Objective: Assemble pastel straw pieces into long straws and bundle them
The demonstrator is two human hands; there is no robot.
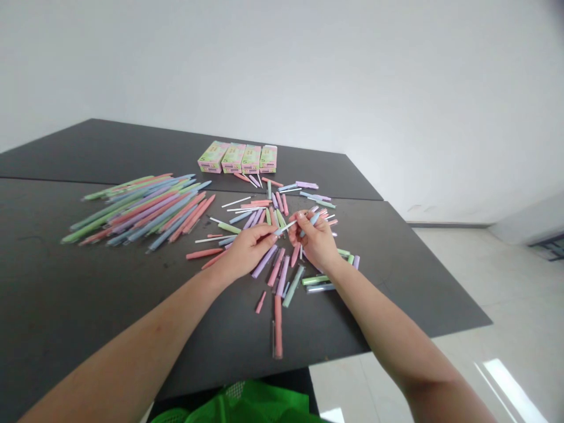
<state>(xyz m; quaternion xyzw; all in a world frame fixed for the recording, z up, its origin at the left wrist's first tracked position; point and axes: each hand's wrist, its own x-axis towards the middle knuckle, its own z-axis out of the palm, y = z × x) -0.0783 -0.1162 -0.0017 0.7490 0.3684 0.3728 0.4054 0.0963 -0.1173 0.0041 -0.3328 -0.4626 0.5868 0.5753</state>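
Note:
My left hand is closed in a pinch on a thin white pen refill, with a small light-blue piece at the fingertips. My right hand is closed around a blue pen barrel, its fingers close to the refill's far end. Whether refill and barrel touch is hidden by the fingers. Loose pen parts lie below and around both hands: a purple barrel, a grey-green barrel, a red barrel with a clear cap and a small pink tip piece.
A heap of whole pens in several colours lies on the left of the dark table. Several pink-and-green boxes stand in a row at the back. More white refills are scattered behind my left hand. The table's edge is at right.

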